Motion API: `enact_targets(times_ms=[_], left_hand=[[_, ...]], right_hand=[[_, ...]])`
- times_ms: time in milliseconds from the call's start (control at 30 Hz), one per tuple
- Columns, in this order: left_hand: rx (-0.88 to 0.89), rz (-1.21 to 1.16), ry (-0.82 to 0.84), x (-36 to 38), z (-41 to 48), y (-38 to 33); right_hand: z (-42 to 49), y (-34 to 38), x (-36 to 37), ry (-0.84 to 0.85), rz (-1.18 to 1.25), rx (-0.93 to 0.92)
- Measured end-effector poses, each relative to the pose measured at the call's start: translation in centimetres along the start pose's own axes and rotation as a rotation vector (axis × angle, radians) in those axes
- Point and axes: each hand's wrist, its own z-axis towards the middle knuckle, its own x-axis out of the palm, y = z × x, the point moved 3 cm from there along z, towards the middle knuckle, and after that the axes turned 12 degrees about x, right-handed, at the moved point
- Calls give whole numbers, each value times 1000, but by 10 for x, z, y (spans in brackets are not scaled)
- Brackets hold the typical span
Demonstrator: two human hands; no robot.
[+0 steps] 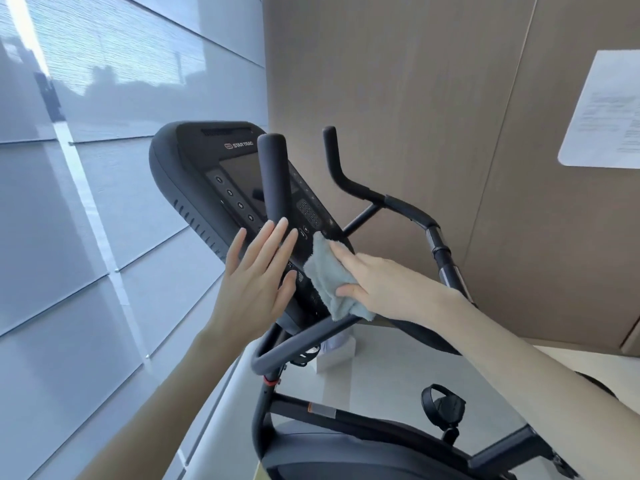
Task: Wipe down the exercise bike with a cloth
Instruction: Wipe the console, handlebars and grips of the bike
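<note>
A black exercise bike fills the middle of the view, with its console (194, 168) tilted toward me and two upright handlebar grips (273, 174). My right hand (384, 289) presses a light grey-blue cloth (327, 278) flat against the lower right part of the console, fingers straight, thumb on the cloth's lower edge. My left hand (258, 282) is spread open with straight fingers at the base of the near grip; whether it touches the grip or console I cannot tell. Part of the console's keypad is hidden behind the hands and the grip.
A window wall with pale blinds (104, 202) runs along the left. A brown panelled wall (433, 116) with a white paper sheet (606, 112) stands behind the bike. Below are the bike's frame (311, 408), a pedal (441, 407) and a pale floor.
</note>
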Motion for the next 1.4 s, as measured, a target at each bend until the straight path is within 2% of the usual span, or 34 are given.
enact_targets(times_ms=[100,167,333,433,533,700,767,900,1000,1100,1167,1267,1300,1400], left_hand=[[-23,19,46,5,2,-10],[-45,13,46,7,2,-12],[-68,23,81,4,1,-12],[-68,22,129,1,2,-11],[-52,22,154,-2,3,-10],[-55,11,142,-2,2,-11],[-57,15,139,-1,2,-11],[-55,17,134,-2,1,-12],[-57,17,132,-3,3,-14],[-79,-33,120,-3,3,-17],[-92,-73,114,-3,2,-18],[-110,-128,100,-4,2,-19],[-118,-143,94,-4,2,-19],[-127,-175,76,-5,0,-22]], right_hand=[[-14,-19,-8,78,22,-8],[-16,-30,-24,119,156,-7],[2,-31,-63,4,388,-69],[19,-9,-40,133,438,-55],[23,4,-7,150,312,-62],[-7,-10,1,-100,-16,-106],[-22,-14,-1,-145,-123,-153],[-40,-25,-10,0,-303,-133],[-48,-43,-34,148,-84,-20],[-42,-46,-54,38,203,-4],[-29,-32,-51,14,247,-11],[-12,-7,-16,140,168,70],[-10,-1,-3,123,92,102],[-24,7,10,-232,-266,85]])
